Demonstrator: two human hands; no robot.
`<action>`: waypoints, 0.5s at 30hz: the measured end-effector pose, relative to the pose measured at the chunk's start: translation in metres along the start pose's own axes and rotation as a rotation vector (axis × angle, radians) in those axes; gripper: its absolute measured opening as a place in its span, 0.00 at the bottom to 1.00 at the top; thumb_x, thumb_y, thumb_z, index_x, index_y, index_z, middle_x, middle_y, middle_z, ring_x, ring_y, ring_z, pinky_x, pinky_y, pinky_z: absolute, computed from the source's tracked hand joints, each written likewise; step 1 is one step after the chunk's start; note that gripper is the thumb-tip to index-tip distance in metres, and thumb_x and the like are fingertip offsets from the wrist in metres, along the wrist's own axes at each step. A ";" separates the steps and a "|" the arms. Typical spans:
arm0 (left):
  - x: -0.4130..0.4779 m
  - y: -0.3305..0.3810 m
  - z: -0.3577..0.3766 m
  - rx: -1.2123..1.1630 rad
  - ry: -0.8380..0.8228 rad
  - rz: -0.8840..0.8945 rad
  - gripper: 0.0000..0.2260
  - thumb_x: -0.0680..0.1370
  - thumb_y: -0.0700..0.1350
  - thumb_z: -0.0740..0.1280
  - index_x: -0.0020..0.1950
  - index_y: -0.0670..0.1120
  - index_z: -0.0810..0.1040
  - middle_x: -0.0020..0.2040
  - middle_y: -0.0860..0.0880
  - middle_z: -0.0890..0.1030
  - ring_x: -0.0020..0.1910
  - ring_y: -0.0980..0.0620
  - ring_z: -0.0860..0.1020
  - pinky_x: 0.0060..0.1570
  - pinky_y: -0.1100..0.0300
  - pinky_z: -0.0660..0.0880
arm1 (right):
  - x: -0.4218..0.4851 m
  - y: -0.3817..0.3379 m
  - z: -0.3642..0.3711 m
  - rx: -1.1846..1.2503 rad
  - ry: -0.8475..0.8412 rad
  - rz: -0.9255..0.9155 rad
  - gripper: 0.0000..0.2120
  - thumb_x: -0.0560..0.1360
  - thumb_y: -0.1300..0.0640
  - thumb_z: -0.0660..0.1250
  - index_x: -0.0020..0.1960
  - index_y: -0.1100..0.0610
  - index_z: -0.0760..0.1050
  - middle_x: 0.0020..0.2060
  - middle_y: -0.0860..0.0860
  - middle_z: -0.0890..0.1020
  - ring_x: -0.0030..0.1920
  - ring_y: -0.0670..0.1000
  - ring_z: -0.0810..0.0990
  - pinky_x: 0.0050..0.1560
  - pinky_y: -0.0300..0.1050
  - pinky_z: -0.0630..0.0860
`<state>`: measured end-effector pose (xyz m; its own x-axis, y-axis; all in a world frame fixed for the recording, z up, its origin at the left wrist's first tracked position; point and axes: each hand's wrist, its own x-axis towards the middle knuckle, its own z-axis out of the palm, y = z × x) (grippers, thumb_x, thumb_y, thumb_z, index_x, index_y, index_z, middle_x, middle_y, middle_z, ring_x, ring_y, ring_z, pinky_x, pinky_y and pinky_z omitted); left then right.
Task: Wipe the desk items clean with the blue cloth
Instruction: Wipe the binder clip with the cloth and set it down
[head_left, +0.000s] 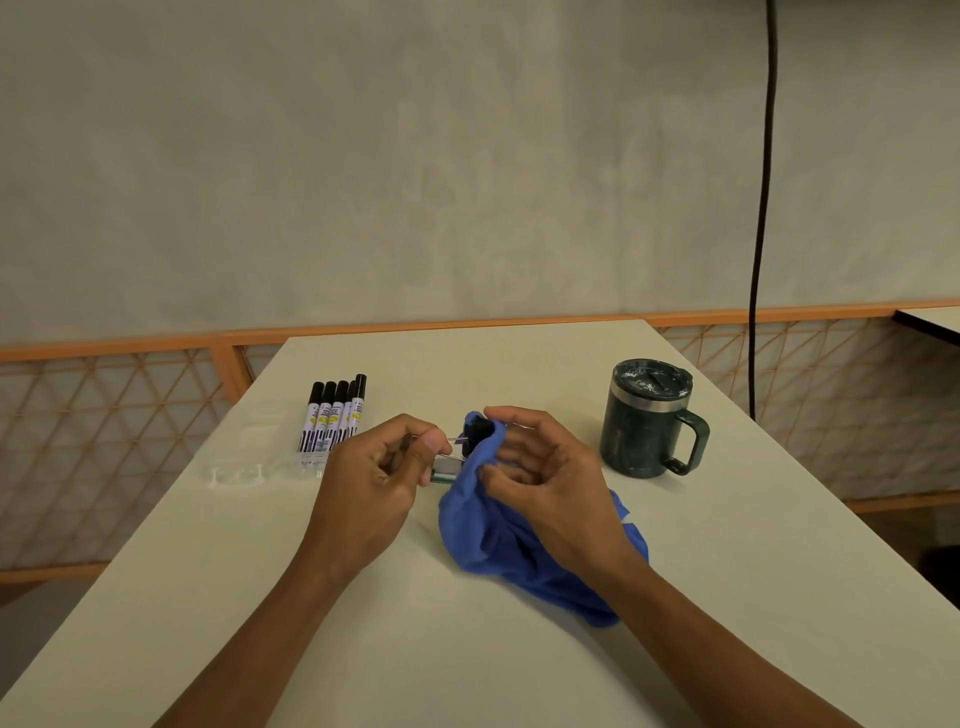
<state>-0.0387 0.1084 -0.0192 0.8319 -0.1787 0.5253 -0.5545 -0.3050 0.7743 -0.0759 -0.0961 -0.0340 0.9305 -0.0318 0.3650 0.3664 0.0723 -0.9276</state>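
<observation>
Left hand (363, 483) on clip (477, 432), right hand (545, 478) in blue cloth (493, 545), desk (519, 675) centre

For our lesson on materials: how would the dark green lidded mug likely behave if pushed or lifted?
The mug looks rigid and unlikely to tip: it stands upright, broad-based. Its handle should give a firm hold. Weight unclear; the lid hides any contents.
</observation>
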 end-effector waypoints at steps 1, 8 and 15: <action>0.000 -0.001 0.000 -0.011 0.007 -0.008 0.08 0.83 0.49 0.68 0.47 0.51 0.85 0.33 0.48 0.79 0.34 0.46 0.78 0.41 0.51 0.77 | 0.000 0.001 0.000 -0.006 -0.002 -0.001 0.24 0.77 0.71 0.74 0.69 0.55 0.78 0.62 0.52 0.86 0.63 0.54 0.86 0.65 0.51 0.82; 0.000 0.000 0.002 -0.033 -0.006 -0.026 0.09 0.83 0.52 0.67 0.47 0.54 0.85 0.33 0.48 0.80 0.34 0.44 0.78 0.41 0.52 0.77 | -0.002 -0.002 0.002 -0.058 0.082 0.010 0.20 0.77 0.67 0.76 0.65 0.53 0.80 0.57 0.49 0.88 0.58 0.51 0.87 0.62 0.50 0.84; -0.001 0.001 0.006 -0.078 0.008 -0.053 0.09 0.85 0.48 0.68 0.48 0.50 0.86 0.34 0.47 0.80 0.34 0.50 0.78 0.43 0.56 0.78 | -0.002 -0.008 0.004 -0.074 0.101 -0.021 0.19 0.77 0.66 0.77 0.65 0.54 0.80 0.57 0.46 0.88 0.59 0.48 0.87 0.59 0.40 0.82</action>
<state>-0.0400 0.1025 -0.0213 0.8603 -0.1562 0.4852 -0.5096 -0.2397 0.8264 -0.0806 -0.0927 -0.0275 0.9162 -0.1333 0.3778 0.3808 -0.0032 -0.9246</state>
